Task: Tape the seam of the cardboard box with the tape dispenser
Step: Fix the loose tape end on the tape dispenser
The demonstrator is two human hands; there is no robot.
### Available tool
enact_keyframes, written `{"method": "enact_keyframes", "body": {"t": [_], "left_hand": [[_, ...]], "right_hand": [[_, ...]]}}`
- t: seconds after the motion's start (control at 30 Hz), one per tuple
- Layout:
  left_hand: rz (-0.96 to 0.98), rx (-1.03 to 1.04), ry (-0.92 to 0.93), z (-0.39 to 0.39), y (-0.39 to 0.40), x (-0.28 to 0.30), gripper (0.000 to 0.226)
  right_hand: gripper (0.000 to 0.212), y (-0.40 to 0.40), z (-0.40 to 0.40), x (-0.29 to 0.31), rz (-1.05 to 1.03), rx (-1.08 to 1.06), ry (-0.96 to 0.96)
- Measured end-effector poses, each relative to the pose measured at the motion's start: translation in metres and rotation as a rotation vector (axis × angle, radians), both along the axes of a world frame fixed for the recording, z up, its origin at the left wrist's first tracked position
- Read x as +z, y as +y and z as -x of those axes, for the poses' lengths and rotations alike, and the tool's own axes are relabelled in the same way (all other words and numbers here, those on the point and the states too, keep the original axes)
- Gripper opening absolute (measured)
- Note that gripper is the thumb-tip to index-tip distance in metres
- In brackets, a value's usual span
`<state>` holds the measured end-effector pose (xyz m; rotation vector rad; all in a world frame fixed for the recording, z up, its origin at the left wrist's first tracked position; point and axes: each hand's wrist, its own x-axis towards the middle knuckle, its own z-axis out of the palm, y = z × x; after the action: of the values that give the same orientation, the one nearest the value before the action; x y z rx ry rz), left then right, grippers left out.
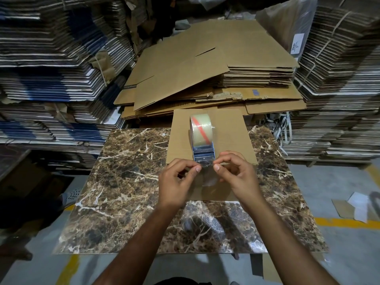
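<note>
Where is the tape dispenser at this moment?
In the head view, the tape dispenser stands near the middle, on the cardboard box that lies on the marble table, just beyond the left hand and right hand.

A single head-worn view looks forward and steeply down over the marbled tabletop (127, 182), from the person's near side. The wide lens bends the edges, so the stacks of flattened cardboard (51, 79) at far left and right curve inward. Both forearms enter from the bottom edge and the hands sit close, near the middle of the frame. The grey floor (339, 192) shows around the tabletop's near and right sides.
</note>
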<state>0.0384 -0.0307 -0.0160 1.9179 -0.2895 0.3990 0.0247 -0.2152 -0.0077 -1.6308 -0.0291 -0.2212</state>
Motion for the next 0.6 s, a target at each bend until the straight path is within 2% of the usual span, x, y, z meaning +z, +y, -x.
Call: {"method": "enact_keyframes", "body": {"t": [0.13, 0.2, 0.33, 0.47, 0.6], "left_hand": [[0.093, -0.029, 0.086, 0.003, -0.003, -0.002, 0.004], [0.126, -0.043, 0.099, 0.005, -0.004, -0.002, 0.007], [0.150, -0.055, 0.107, 0.003, -0.002, -0.001, 0.007], [0.148, -0.054, 0.113, 0.002, -0.002, -0.001, 0.007], [0.147, -0.027, 0.134, 0.003, -0.004, -0.001, 0.005]], "right_hand": [[0.024, 0.002, 0.003, -0.004, -0.210, 0.100, 0.031], [0.023, 0.002, 0.002, -0.003, -0.210, 0.075, 0.036], [0.037, -0.002, -0.002, 0.002, -0.197, 0.032, 0.079], [0.018, -0.006, -0.002, 0.006, -0.061, 0.063, 0.052], [0.008, -0.003, 0.001, 0.003, -0.040, 0.027, 0.043]]}}
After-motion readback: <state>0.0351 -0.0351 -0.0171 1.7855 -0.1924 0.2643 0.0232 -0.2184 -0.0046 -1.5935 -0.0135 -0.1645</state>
